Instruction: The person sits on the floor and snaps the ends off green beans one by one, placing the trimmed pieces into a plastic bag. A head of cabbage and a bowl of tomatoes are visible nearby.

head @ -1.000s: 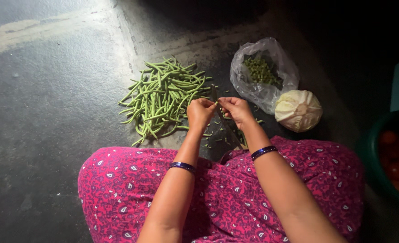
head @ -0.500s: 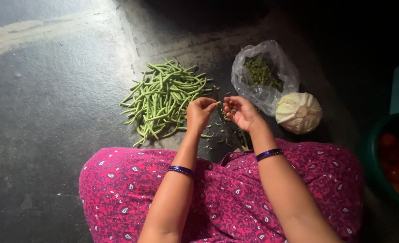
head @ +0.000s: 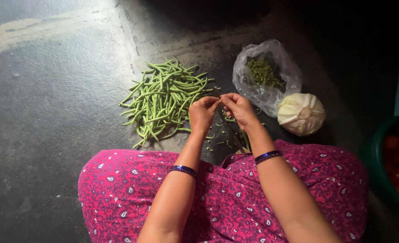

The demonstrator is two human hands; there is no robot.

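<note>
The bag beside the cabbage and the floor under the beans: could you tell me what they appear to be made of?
The bag looks like thin clear plastic film: crinkled, glossy, with chopped green pieces showing through. The floor seems to be dark polished stone or cement, with a dull sheen and pale worn streaks; which one is unclear.

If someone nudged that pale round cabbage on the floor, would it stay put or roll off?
The cabbage looks round and sits loose on the bare floor, so a push would probably roll it, perhaps into the plastic bag beside it. Its tightly wrapped leaves suggest it is dense, likely heavy for its size, and firm rather than squashy.
</note>
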